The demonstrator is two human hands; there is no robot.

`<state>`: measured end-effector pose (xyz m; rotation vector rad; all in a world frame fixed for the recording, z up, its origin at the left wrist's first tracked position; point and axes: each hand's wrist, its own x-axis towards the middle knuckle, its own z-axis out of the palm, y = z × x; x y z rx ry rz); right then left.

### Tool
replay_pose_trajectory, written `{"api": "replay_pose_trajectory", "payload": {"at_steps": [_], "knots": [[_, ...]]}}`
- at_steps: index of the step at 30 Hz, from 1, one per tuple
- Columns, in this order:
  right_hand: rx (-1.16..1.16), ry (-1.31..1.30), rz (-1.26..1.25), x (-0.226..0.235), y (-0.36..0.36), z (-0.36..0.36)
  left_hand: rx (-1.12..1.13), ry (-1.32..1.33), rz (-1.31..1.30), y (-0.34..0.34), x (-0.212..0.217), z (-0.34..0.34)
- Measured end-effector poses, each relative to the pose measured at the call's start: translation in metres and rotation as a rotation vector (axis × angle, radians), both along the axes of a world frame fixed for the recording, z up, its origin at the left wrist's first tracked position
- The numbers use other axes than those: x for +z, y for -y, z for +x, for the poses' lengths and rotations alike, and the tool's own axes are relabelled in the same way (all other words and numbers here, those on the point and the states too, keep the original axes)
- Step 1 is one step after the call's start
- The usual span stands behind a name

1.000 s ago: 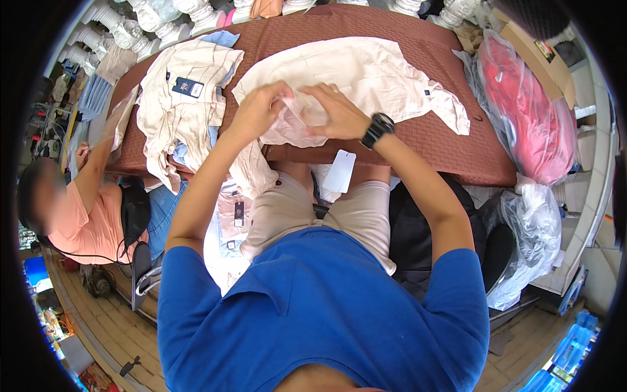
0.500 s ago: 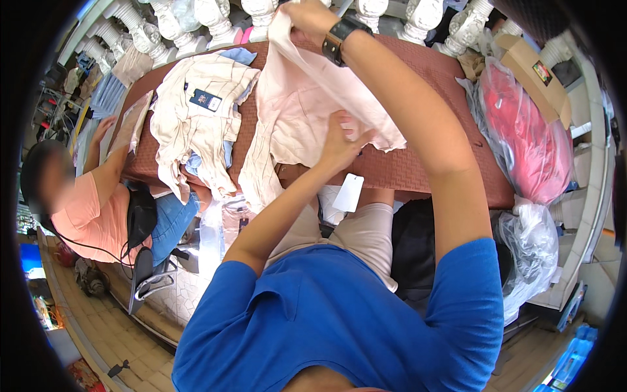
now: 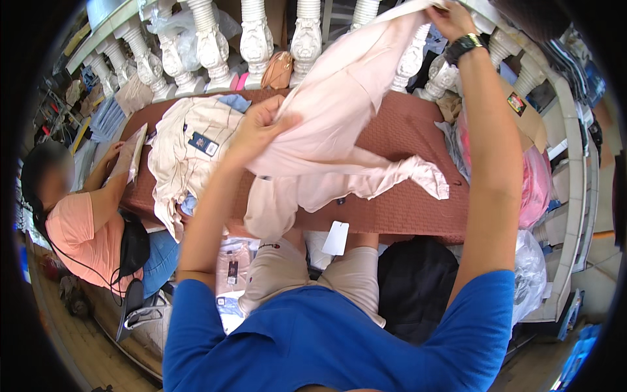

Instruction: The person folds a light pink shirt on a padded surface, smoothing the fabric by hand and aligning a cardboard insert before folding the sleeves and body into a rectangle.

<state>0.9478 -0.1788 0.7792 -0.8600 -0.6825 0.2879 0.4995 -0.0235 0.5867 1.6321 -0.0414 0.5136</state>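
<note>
A pale pink long-sleeved shirt is stretched between my two hands above the brown-covered table. My right hand, raised at the upper right, pinches one edge of it. Lower down and to the left, my left hand grips the cloth between thumb and fingers. One sleeve trails rightward over the tabletop, and another part droops toward the near edge. Left of my left hand lies a heap of cream shirts with a dark tag. A white hang tag shows at the table's near edge.
At the left a seated person handles a flat bagged item. White balusters line the table's back, with a brown pouch before them. On the right are a cardboard box, a pink bagged bundle and clear plastic.
My right hand has swung to the right, lifting the pink shirt off the table. My left hand has moved left and up and now grips the cloth.
</note>
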Motion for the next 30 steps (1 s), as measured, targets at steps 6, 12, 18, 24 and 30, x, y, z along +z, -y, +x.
{"api": "replay_pose_trajectory", "payload": {"at_steps": [6, 12, 18, 24, 30], "knots": [[-0.217, 0.123, 0.030, 0.085, 0.096, 0.063, 0.371, 0.064, 0.684, -0.044, 0.145, -0.021], [-0.536, 0.172, -0.190, 0.098, 0.140, -0.019, 0.751, 0.455, 1.393, -0.086, 0.195, -0.018], [-0.792, 0.144, -0.570, 0.061, 0.171, 0.005, 0.663, 0.437, 1.188, -0.081, 0.186, -0.001], [-0.643, 0.037, -0.632, -0.007, 0.191, 0.006, 0.611, 0.391, 1.220, -0.080, 0.149, 0.002], [-0.196, 0.099, -0.769, -0.020, 0.213, -0.016, 0.612, 0.357, 1.528, -0.091, 0.130, -0.004]]}}
